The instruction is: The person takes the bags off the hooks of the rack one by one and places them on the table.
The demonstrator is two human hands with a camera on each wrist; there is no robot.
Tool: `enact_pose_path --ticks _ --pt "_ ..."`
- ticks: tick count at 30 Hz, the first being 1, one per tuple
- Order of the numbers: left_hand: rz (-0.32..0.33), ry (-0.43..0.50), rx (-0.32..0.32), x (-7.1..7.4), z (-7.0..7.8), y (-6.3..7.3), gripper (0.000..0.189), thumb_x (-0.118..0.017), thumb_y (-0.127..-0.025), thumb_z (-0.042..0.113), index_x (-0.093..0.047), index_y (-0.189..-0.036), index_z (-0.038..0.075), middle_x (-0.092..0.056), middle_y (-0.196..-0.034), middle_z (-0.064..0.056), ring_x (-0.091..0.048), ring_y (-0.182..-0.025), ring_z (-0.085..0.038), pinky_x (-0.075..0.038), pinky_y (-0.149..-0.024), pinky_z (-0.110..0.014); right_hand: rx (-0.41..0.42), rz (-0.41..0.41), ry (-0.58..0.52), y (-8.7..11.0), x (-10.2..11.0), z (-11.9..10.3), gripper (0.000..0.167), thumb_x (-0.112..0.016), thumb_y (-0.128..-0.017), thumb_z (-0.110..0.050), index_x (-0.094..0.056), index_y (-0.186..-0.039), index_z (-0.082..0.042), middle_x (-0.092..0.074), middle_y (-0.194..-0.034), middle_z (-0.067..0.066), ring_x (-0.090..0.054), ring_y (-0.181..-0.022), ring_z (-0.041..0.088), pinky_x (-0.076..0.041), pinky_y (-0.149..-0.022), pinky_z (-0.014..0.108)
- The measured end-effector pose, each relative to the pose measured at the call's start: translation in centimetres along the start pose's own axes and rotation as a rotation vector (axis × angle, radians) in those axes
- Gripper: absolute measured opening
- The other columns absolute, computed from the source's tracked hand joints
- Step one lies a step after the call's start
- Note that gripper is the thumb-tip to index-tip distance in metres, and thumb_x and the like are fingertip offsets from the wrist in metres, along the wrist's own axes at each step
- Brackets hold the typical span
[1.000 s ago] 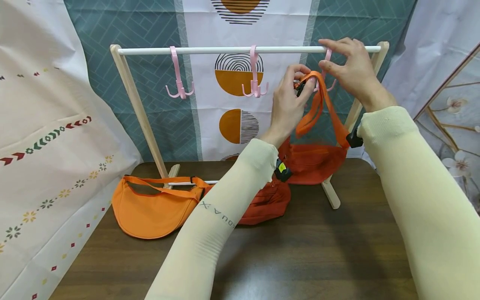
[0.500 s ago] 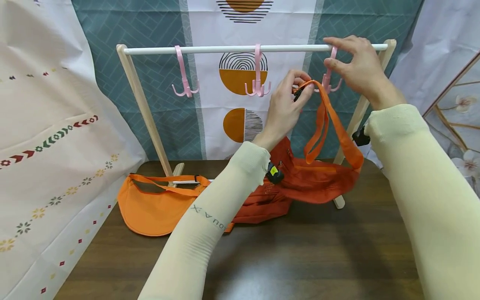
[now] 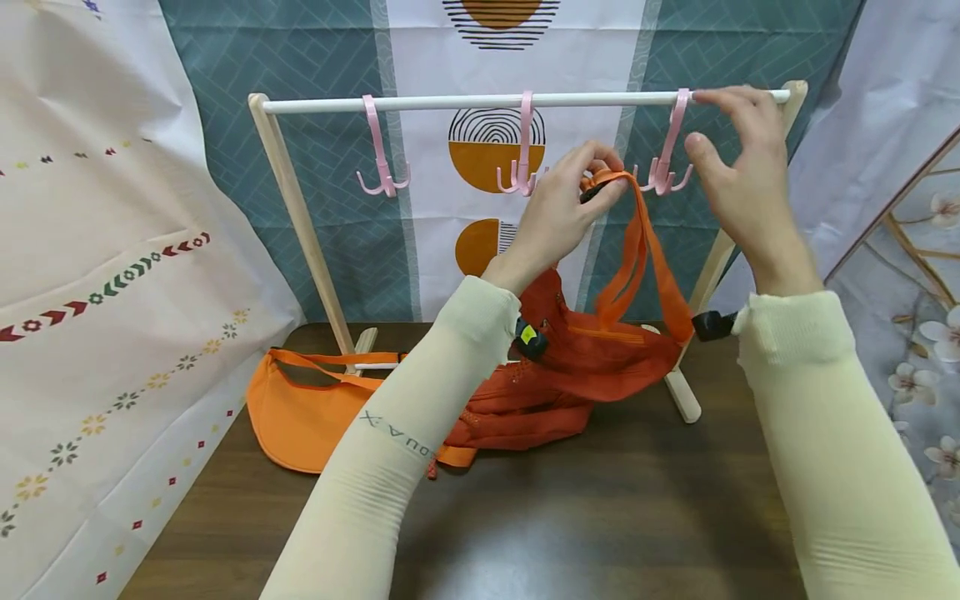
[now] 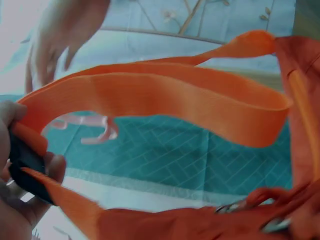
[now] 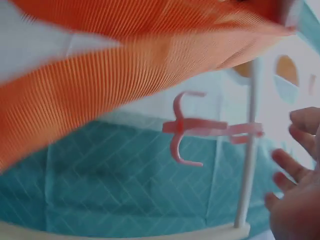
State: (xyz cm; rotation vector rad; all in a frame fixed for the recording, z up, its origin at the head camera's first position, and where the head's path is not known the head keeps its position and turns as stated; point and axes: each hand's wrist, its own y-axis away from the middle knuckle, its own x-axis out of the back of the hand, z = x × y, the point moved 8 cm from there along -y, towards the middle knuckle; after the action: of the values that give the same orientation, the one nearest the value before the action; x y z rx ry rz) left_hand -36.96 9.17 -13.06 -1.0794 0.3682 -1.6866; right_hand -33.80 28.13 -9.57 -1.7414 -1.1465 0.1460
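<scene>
My left hand pinches the orange strap near its black buckle. From that strap hangs a red-orange waist bag, tilted, its lower left side in front of other red bags on the table. The right hand holds nothing; its fingers are spread beside the right pink hook, close to the white rail. In the right wrist view the same hook hangs on the rail, apart from the fingers. The strap passes in front of the camera there.
Two more pink hooks, a left one and a middle one, hang on the rail of the wooden-legged rack. An orange bag and a red bag lie on the brown table. Patterned cloths hang behind and at both sides.
The right hand has come away from the right hook and lowered slightly. The left hand still holds the strap; the bag has swung and dropped a little.
</scene>
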Motion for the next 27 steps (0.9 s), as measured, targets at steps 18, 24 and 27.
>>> enact_pose_path --ticks 18,24,27 --pt "0.018 0.005 0.058 2.4 -1.3 1.4 0.018 -0.069 -0.103 0.025 -0.064 -0.116 0.013 -0.063 -0.107 -0.001 -0.056 -0.096 -0.014 -0.046 -0.08 -0.024 -0.42 -0.902 -0.266 16.7 -8.8 13.3 0.05 -0.065 -0.104 -0.019 -0.049 -0.146 0.002 -0.068 -0.12 0.017 -0.068 -0.099 0.025 -0.057 -0.085 0.041" --pt "0.059 0.101 0.104 3.3 -3.5 4.1 0.015 -0.068 -0.103 0.024 -0.064 -0.114 0.014 -0.063 -0.1 0.0 -0.059 -0.079 -0.021 -0.05 -0.076 -0.027 -0.457 -0.512 -0.307 14.1 -3.9 13.9 0.023 -0.068 -0.102 -0.013 -0.068 -0.125 -0.008 -0.075 -0.096 -0.008 -0.068 -0.081 0.009 -0.055 -0.07 0.025" --pt "0.061 0.18 0.165 3.1 -6.0 6.3 0.016 -0.068 -0.104 0.023 -0.065 -0.115 0.012 -0.064 -0.1 -0.002 -0.062 -0.073 -0.027 -0.054 -0.065 -0.032 -0.47 -0.305 -0.42 11.9 -0.7 12.5 0.022 -0.07 -0.099 -0.007 -0.073 -0.119 -0.016 -0.076 -0.092 -0.011 -0.067 -0.082 0.006 -0.05 -0.074 0.018"
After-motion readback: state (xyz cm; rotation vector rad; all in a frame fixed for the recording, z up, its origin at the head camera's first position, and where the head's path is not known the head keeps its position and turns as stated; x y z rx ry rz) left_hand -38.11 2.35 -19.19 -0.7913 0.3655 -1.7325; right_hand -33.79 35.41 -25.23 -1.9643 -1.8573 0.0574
